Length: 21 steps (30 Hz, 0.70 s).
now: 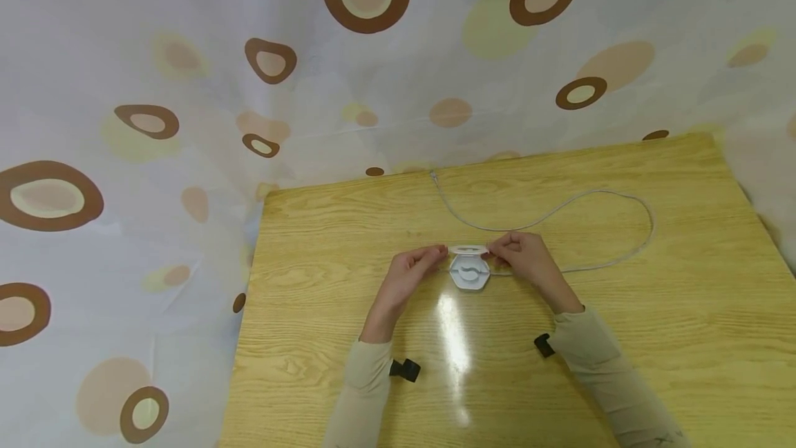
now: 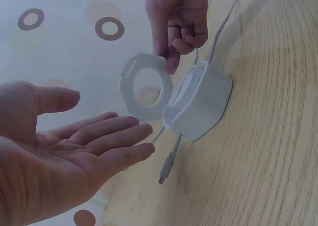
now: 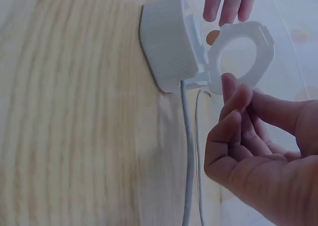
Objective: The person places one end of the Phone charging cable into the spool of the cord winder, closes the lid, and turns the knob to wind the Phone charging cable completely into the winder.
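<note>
White hexagonal plastic box (image 1: 469, 284) had its white ring-shaped lid (image 2: 128, 89) up

So the box sat on the yellowish wood-grain table (image 1: 311, 365), lid standing at its far side. The right hand (image 1: 528, 258) pinched the lid's edge; the left hand (image 1: 404, 278) held nothing, fingers stretched out just beside it. A thin grey cable (image 3: 187, 136) ran through, its plug (image 2: 167, 170) poking out left.

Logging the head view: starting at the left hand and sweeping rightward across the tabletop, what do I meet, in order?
Left hand → open white hexagonal case → right hand → far-right bend of the pale cable.
</note>
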{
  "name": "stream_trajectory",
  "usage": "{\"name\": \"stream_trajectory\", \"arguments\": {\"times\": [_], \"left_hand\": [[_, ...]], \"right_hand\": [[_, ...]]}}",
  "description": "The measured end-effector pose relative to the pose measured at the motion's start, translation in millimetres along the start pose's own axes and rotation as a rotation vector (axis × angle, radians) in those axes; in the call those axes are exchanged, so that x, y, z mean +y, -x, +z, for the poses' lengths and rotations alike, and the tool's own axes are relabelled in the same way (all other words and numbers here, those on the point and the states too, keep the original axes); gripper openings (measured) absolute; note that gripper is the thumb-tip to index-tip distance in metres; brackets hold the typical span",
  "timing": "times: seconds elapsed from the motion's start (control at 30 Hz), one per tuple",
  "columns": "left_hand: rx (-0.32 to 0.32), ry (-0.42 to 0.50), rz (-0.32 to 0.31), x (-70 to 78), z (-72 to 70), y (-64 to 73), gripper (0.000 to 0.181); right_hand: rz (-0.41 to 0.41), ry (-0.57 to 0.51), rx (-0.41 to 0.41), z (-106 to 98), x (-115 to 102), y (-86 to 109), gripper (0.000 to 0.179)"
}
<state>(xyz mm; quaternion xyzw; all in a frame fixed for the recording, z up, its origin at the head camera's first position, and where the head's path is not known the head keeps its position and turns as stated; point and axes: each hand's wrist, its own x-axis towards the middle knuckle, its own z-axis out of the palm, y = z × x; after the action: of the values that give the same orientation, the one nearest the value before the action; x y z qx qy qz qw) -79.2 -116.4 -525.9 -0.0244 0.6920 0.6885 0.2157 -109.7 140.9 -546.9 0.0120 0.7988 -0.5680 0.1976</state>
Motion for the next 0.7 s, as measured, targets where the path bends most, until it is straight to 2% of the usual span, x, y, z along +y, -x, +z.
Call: {"name": "stream_trajectory", "arguments": {"times": [0.1, 0.2, 0.5, 0.7], "left_hand": [[-0.011, -0.004, -0.015, 1.6, 0.5, 3.5, 0.045], [-0.011, -0.014, -0.019, 2.9, 1.5, 5.9, 0.046], [-0.052, 0.037, -0.012, -5.0, 1.9, 8.7, 0.047], [-0.057, 0.086, -0.028, -9.4, 2.8, 8.3, 0.047]], "right_hand": [[-0.007, 0.090, 0.005, 1, 2, 1.2, 0.028], [-0.033, 0.134, 0.010, 4, 1, 3.6, 0.026], [-0.055, 0.183, 0.045, 7, 1, 11.0, 0.020], [-0.076, 0.159, 0.051, 10, 1, 11.6, 0.020]]}}
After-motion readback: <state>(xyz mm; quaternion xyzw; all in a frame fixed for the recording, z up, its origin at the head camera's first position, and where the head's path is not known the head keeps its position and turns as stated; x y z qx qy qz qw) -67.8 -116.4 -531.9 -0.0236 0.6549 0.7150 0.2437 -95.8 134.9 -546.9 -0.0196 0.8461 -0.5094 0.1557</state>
